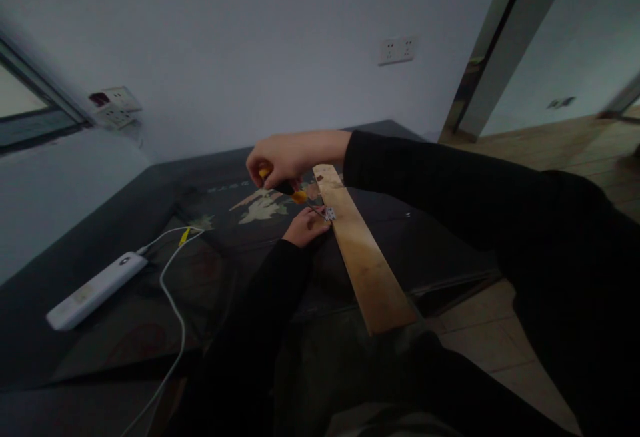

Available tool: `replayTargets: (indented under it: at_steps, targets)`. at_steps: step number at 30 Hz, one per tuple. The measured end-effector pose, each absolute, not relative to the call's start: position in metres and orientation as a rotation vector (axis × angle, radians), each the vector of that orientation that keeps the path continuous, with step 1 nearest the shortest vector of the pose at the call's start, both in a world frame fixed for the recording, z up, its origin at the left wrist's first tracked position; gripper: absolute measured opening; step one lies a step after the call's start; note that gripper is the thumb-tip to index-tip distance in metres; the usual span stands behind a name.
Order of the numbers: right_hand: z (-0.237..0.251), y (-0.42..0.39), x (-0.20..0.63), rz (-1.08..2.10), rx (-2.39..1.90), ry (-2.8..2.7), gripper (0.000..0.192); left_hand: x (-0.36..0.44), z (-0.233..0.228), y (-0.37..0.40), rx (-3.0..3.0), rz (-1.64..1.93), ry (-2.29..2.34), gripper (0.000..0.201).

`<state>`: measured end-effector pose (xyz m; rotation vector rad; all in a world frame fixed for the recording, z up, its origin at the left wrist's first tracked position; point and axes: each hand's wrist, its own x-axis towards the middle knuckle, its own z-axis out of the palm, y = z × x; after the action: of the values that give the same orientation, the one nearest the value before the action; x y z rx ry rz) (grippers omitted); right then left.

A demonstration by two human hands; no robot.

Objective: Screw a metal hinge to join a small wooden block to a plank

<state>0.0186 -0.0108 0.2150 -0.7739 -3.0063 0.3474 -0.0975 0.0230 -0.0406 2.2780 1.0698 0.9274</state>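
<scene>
A long wooden plank lies across the dark table, its near end past the table edge. A small metal hinge sits on the plank's left edge. My right hand is closed around the yellow and black handle of a screwdriver, whose shaft points down toward the hinge. My left hand rests on the table beside the plank, its fingers at the hinge and the screwdriver tip. Both arms are in black sleeves.
A white power bank with white cables lies on the table's left side. Wall sockets are on the far wall. More sockets sit at the left. Wooden floor lies to the right.
</scene>
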Motion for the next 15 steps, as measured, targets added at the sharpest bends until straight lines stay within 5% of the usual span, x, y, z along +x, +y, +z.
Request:
replayTargets:
  at_steps: [3,10,15]
  targets:
    - [0.221,-0.010,0.021,0.336,-0.799,-3.107,0.033,-0.097,-0.040,0.022,2.272,0.919,1.059,0.054]
    - [0.200,-0.011,0.018,-0.423,-1.001,-2.780,0.041,-0.096,-0.042,0.024,2.233,0.965,1.043,0.056]
    - [0.209,-0.020,0.021,-0.391,-0.966,-2.971,0.042,-0.096,-0.042,0.024,2.227,0.957,1.052,0.055]
